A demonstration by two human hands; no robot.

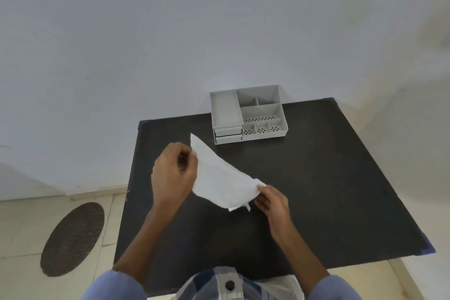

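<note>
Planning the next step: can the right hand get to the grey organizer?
Probably yes: only bare table lies between the right hand and the organizer, though it and the left hand hold the white tissue.

Brightness: soft, even daylight — the wall (170, 31) reads pale grey-blue, whiter toward the right.
Shadows: faint, angled ones inside the organiser (225, 109); a dim patch low at the wall's left end.
Brightest: the paper (219, 178), slightly washed out.
Edges: wide-angle bending — the table (341, 178) splays outward.
Focus: far-right corner smeared, centre fairly sharp.
</note>
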